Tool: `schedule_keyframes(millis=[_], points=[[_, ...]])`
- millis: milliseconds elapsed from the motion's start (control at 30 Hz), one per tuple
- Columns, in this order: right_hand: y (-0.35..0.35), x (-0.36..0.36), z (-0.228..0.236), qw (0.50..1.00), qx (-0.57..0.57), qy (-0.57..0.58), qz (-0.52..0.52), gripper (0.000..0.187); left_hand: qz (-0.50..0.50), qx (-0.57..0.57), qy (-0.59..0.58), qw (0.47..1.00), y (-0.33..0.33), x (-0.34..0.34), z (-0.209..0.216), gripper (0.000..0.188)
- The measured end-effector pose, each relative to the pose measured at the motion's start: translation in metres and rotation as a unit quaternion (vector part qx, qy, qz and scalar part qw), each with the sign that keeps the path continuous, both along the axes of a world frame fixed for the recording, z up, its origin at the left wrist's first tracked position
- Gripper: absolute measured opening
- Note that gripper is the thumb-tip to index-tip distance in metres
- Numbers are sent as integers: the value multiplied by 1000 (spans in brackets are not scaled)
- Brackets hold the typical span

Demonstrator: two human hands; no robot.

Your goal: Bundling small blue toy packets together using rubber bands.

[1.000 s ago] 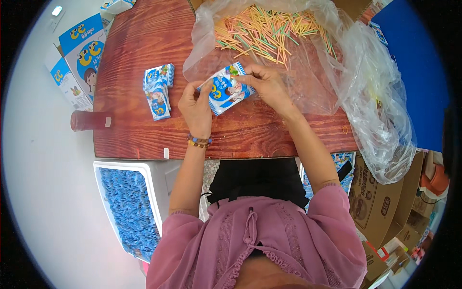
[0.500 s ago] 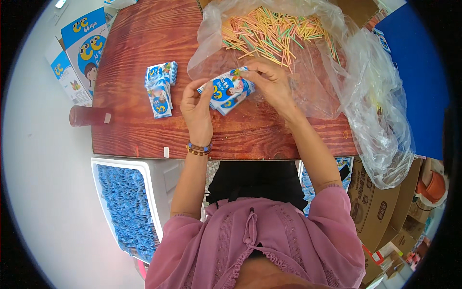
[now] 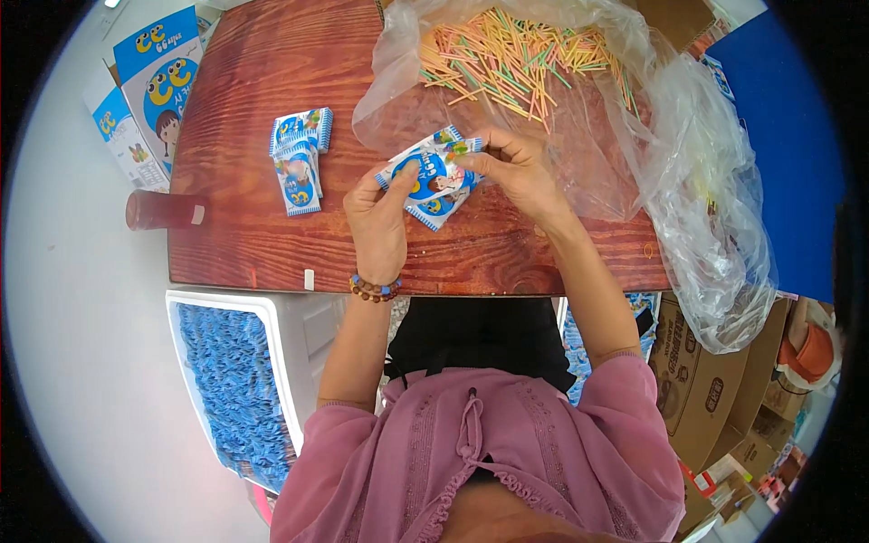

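Over the wooden table, my left hand (image 3: 376, 213) and my right hand (image 3: 516, 169) pinch a small blue-and-white candy packet (image 3: 424, 174) between them. The left thumb presses its left end, and the right thumb and fingers grip its upper right end. A second packet (image 3: 436, 208) of the same kind shows fanned out beneath it; whether my fingers hold it too I cannot tell. To the left lies a small pile of like packets (image 3: 300, 161), overlapping one another. Thin pastel candy sticks (image 3: 516, 59) lie heaped on a clear plastic bag (image 3: 597, 154) beyond my right hand.
The red-brown table (image 3: 244, 244) ends just before my body. A reddish cylinder (image 3: 163, 210) stands at its left edge, near printed cartons (image 3: 163, 100). Below left, a white bin (image 3: 272, 312) holds many blue packets. Cardboard boxes (image 3: 701, 380) and a blue panel (image 3: 787, 163) are on the right.
The held packets have turned and fanned apart, so the lower one shows more. My right hand has shifted slightly right and down. The pile at left has not been touched.
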State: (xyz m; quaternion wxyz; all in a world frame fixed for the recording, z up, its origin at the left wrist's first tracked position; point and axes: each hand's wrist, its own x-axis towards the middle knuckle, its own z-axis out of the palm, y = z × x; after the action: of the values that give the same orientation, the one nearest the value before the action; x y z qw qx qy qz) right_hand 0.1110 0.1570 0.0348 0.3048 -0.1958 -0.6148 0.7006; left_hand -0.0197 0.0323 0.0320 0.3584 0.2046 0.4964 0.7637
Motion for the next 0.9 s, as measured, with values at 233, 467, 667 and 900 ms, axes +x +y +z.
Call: schedule_keyframes(millis=[233,467,667,900], points=[[-4,14,-7,998,-31,-38,31,9,16,-12,-37,999,-11,16,-5,13],[-7,18,-7,998,-6,-54,46,10,-14,2,-116,993,-16,21,-10,13],[-10,18,-3,997,-26,-57,37,11,-11,-9,-62,998,-17,20,-19,16],[-8,27,-5,995,52,-83,33,10,-49,32,-122,991,-19,16,-26,20]])
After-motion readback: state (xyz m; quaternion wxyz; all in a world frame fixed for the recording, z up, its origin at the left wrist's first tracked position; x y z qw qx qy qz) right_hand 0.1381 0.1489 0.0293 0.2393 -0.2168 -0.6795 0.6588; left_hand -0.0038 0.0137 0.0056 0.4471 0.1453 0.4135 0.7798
